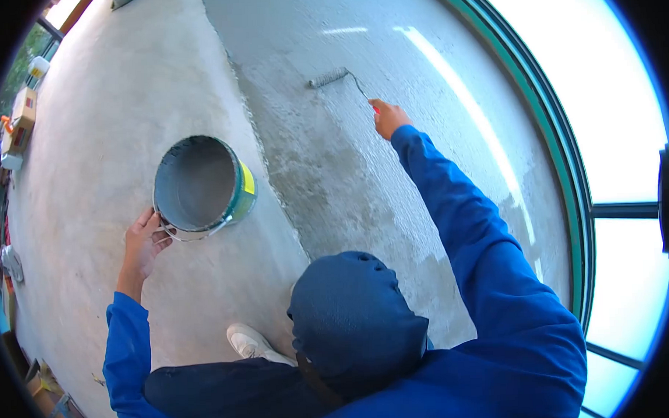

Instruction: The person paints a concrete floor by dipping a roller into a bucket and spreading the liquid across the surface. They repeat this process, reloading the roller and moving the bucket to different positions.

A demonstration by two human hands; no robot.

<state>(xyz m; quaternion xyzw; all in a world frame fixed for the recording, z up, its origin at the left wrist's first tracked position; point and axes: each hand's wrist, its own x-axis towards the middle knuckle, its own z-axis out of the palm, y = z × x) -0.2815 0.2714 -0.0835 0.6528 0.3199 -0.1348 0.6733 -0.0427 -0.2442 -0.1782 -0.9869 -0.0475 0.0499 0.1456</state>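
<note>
My right hand [392, 121], on the arm stretched forward, is closed around the red handle of a paint roller [330, 78]. The roller's grey-coated sleeve lies on the wet, shiny grey coating [400, 192] of the floor. My left hand [141, 244] holds the lower left rim and wire handle of a green bucket [243, 196] with a yellow label. Grey liquid [205, 185] shows inside the bucket, which stands on the dry, lighter floor [197, 287].
A rough edge divides the coated floor from the dry floor. Cardboard boxes [22, 120] and other items line the far left. A green-framed glass wall [624, 265] curves along the right. A dark cap [353, 319] and a white shoe [249, 339] show at the bottom.
</note>
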